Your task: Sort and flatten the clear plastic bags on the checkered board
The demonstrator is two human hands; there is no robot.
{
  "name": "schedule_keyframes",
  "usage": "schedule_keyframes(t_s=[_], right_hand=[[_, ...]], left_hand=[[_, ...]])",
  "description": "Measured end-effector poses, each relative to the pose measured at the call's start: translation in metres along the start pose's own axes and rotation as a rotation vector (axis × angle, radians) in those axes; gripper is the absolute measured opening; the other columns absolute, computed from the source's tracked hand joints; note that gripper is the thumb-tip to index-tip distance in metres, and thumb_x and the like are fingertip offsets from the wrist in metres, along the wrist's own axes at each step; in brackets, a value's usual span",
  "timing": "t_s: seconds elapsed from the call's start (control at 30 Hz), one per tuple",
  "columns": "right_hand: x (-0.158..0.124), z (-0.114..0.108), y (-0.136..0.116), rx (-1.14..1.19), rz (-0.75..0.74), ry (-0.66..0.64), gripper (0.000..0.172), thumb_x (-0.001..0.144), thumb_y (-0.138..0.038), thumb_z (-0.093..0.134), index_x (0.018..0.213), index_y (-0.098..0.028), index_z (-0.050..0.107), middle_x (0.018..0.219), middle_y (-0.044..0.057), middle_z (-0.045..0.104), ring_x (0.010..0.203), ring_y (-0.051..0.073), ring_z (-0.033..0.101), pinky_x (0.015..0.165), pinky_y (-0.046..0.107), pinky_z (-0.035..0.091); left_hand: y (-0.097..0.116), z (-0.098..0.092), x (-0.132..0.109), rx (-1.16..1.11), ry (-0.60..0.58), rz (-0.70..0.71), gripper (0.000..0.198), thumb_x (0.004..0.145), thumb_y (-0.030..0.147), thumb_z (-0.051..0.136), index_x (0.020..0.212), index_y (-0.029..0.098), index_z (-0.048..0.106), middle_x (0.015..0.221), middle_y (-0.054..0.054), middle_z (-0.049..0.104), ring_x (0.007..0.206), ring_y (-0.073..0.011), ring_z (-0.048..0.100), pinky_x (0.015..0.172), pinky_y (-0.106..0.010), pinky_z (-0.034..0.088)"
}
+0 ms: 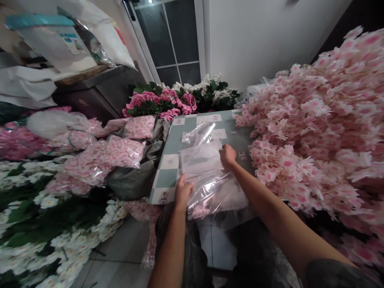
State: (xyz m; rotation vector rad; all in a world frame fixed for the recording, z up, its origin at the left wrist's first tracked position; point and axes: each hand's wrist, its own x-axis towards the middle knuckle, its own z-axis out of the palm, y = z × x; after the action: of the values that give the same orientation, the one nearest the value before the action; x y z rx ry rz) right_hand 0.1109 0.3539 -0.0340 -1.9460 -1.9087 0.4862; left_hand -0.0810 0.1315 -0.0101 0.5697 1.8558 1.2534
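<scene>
A white, translucent plastic sheet or bag (pixel 201 158) lies on the small checkered table between my hands. My right hand (pixel 229 154) is closed, pinching its right edge. At the lower left, my left hand (pixel 183 192) grips the edge of the plastic, thumb on top and the other fingers partly hidden. Nearest my body, a shiny clear plastic bag (pixel 207 196) hangs over the table's front edge, with something pale pink showing inside its lower left corner. Another crumpled clear plastic bag (pixel 201 134) rests beyond the white one.
The green-and-white checkered table (pixel 168 178) stands before my knees. Pink artificial flowers (pixel 315 132) crowd its right side. Bags of pink petals (pixel 126 150) are piled left, above white flowers (pixel 48 200). Magenta flowers (pixel 163 100) stand behind, near a glass-paned door (pixel 168 36).
</scene>
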Motion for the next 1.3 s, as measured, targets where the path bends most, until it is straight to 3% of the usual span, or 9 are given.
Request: schedule_keyframes(t_s=[0.1, 0.2, 0.3, 0.4, 0.47, 0.7, 0.93, 1.07, 1.3], right_hand=[[-0.002, -0.001, -0.002, -0.019, -0.007, -0.001, 0.028, 0.095, -0.029, 0.058, 0.119, -0.017, 0.065, 0.118, 0.013, 0.071, 0.106, 0.025, 0.067, 0.086, 0.031, 0.043], [-0.006, -0.002, -0.004, -0.035, -0.024, 0.01, 0.028, 0.096, -0.029, 0.057, 0.119, -0.017, 0.066, 0.116, 0.013, 0.07, 0.105, 0.026, 0.065, 0.088, 0.033, 0.042], [-0.012, -0.002, -0.007, -0.068, -0.031, 0.081, 0.03, 0.096, -0.032, 0.058, 0.119, -0.017, 0.068, 0.123, 0.014, 0.066, 0.112, 0.029, 0.059, 0.092, 0.036, 0.04], [-0.016, -0.001, -0.009, -0.08, -0.043, 0.112, 0.03, 0.096, -0.034, 0.058, 0.119, -0.02, 0.069, 0.128, 0.015, 0.062, 0.116, 0.031, 0.053, 0.095, 0.04, 0.037], [-0.017, 0.001, -0.01, -0.07, -0.051, 0.097, 0.03, 0.096, -0.035, 0.057, 0.12, -0.021, 0.069, 0.128, 0.014, 0.061, 0.116, 0.031, 0.051, 0.096, 0.041, 0.036], [-0.016, 0.003, -0.013, -0.059, -0.026, 0.083, 0.032, 0.097, -0.034, 0.056, 0.126, -0.023, 0.066, 0.13, 0.014, 0.059, 0.117, 0.03, 0.048, 0.096, 0.04, 0.034], [-0.013, 0.009, -0.007, 0.013, -0.008, 0.113, 0.029, 0.094, -0.032, 0.057, 0.119, -0.021, 0.068, 0.13, 0.013, 0.058, 0.116, 0.029, 0.047, 0.097, 0.04, 0.033], [-0.016, 0.011, -0.005, 0.021, -0.019, 0.154, 0.028, 0.094, -0.031, 0.056, 0.116, -0.021, 0.069, 0.13, 0.012, 0.059, 0.116, 0.03, 0.048, 0.098, 0.04, 0.033], [-0.019, 0.004, -0.009, 0.027, -0.016, 0.103, 0.03, 0.094, -0.031, 0.055, 0.119, -0.021, 0.068, 0.131, 0.014, 0.058, 0.117, 0.031, 0.048, 0.098, 0.041, 0.033]], left_hand=[[0.012, -0.007, 0.013, 0.336, 0.112, 0.188, 0.056, 0.073, 0.013, 0.071, 0.128, 0.019, 0.068, 0.088, -0.004, 0.07, 0.08, -0.0203, 0.069, 0.079, -0.032, 0.056], [0.038, -0.007, 0.039, 0.627, 0.252, 0.404, 0.04, 0.079, 0.016, 0.068, 0.118, 0.019, 0.072, 0.121, -0.013, 0.071, 0.117, -0.0285, 0.065, 0.106, -0.038, 0.048], [0.06, 0.005, 0.067, 0.714, 0.283, 0.385, 0.039, 0.088, 0.022, 0.06, 0.125, 0.013, 0.067, 0.137, -0.02, 0.064, 0.133, -0.032, 0.056, 0.115, -0.042, 0.04], [0.062, 0.019, 0.085, 0.702, 0.239, 0.283, 0.048, 0.09, 0.023, 0.06, 0.136, 0.01, 0.061, 0.138, -0.022, 0.064, 0.133, -0.0334, 0.057, 0.113, -0.043, 0.042], [0.054, 0.024, 0.091, 0.677, 0.225, 0.298, 0.058, 0.085, 0.016, 0.064, 0.142, 0.011, 0.056, 0.14, -0.02, 0.063, 0.135, -0.0316, 0.056, 0.113, -0.041, 0.043], [0.038, 0.019, 0.102, 0.486, 0.201, 0.36, 0.077, 0.078, 0.001, 0.06, 0.151, 0.019, 0.047, 0.141, -0.012, 0.064, 0.13, -0.0264, 0.061, 0.111, -0.036, 0.046], [0.04, 0.02, 0.097, 0.567, 0.341, 0.332, 0.077, 0.076, 0.006, 0.066, 0.149, 0.018, 0.046, 0.126, -0.014, 0.071, 0.122, -0.0292, 0.063, 0.105, -0.04, 0.047], [0.04, 0.019, 0.094, 0.663, 0.35, 0.279, 0.074, 0.079, 0.004, 0.058, 0.15, 0.013, 0.043, 0.127, -0.018, 0.07, 0.121, -0.032, 0.064, 0.102, -0.04, 0.047], [0.041, 0.015, 0.096, 0.639, 0.317, 0.268, 0.077, 0.078, 0.002, 0.056, 0.153, 0.014, 0.04, 0.127, -0.018, 0.07, 0.122, -0.0314, 0.064, 0.099, -0.039, 0.048]])
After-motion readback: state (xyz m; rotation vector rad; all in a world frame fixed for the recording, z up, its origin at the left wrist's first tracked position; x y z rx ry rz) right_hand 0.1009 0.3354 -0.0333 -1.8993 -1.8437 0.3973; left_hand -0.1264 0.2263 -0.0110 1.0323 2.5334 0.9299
